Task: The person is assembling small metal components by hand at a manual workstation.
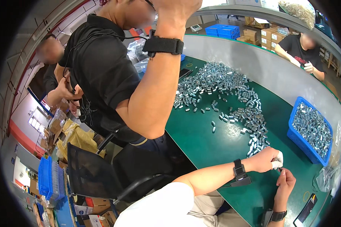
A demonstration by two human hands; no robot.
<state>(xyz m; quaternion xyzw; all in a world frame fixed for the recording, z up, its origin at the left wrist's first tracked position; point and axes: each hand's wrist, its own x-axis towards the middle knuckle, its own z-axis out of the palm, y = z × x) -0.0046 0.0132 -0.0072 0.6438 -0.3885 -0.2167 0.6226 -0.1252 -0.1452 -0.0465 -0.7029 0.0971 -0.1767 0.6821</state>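
The left hand (267,159) and right hand (286,181) meet over the green tabletop (193,132). The right fingers seem to pinch a small dark piece (280,169) at the left hand's fingertips, its long axis unclear; whether the left fingers grip it cannot be told. Loose metal pieces (258,142) trail just beyond the nearer left hand.

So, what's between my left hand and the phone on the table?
In the head view, your right hand lies between your left hand and the phone; a yellow rubber band lies near the phone too.
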